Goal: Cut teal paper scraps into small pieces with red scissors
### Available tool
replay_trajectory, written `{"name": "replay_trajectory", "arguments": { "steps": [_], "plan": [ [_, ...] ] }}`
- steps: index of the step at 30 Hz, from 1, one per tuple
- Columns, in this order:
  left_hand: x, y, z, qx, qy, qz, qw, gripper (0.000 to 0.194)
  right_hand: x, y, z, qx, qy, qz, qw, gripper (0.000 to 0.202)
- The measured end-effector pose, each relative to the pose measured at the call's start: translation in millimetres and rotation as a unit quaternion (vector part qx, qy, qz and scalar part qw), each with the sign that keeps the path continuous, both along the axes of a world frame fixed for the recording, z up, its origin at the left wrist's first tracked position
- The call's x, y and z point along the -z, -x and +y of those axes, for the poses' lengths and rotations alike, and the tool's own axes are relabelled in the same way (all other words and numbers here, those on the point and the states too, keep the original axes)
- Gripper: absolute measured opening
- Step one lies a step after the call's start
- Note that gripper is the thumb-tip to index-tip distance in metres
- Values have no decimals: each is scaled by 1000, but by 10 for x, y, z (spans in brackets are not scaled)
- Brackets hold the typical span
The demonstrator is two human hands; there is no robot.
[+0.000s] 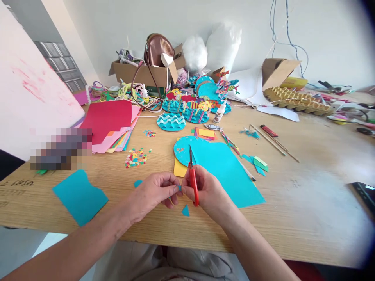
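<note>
While the left hand (159,189) pinched a scrap (179,188), the right hand (206,187) gripped scissors (192,180).
The blue scrap sat between both hands' fingertips; the scissors pointed forward. Just nearer than the hands lay a triangle (185,211); beyond them, a disc (182,150); past the right hand, a sheet (230,169).

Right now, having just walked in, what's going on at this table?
A person is handling blue paper at a wooden table. The left hand and right hand meet at the fingertips around a tiny blue piece. The right hand also holds red-handled scissors, blades pointing away from the person. A large blue sheet lies by the right hand, and a small blue triangle lies on the table nearer the person.
</note>
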State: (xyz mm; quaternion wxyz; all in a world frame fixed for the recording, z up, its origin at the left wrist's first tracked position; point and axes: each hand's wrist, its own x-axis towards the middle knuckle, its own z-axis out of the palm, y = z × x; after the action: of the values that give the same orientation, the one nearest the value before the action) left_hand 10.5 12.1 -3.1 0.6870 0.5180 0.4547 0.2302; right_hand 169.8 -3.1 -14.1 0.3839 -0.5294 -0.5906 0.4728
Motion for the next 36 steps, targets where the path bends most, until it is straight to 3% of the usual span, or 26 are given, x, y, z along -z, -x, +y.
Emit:
{"name": "replay_trajectory", "arguments": {
  "steps": [4,6,11,16,19,24,32,36],
  "plan": [
    [-49,53,218,23,-88,87,992,16,-42,-52,-40,10,-10,10,1000,17],
    [-108,147,463,5,-175,172,969,10,-84,-118,-69,31,-22,8,999,15],
    [-232,413,1222,-55,-285,305,907,6,-137,-252,-141,117,-63,-27,991,9],
    [-170,508,1719,-33,-327,430,841,10,-42,-313,-180,189,-113,-105,970,9],
    [-95,485,1825,12,-327,471,819,22,16,-372,-170,176,-136,-146,964,10],
    [5,393,1869,81,-328,509,792,26,29,-431,-146,119,-162,-195,960,11],
    [86,334,1945,136,-344,561,740,27,32,-448,-156,106,-183,-195,958,11],
    [74,321,1972,150,-353,582,717,26,56,-422,-162,134,-173,-175,960,12]
  ]
}}
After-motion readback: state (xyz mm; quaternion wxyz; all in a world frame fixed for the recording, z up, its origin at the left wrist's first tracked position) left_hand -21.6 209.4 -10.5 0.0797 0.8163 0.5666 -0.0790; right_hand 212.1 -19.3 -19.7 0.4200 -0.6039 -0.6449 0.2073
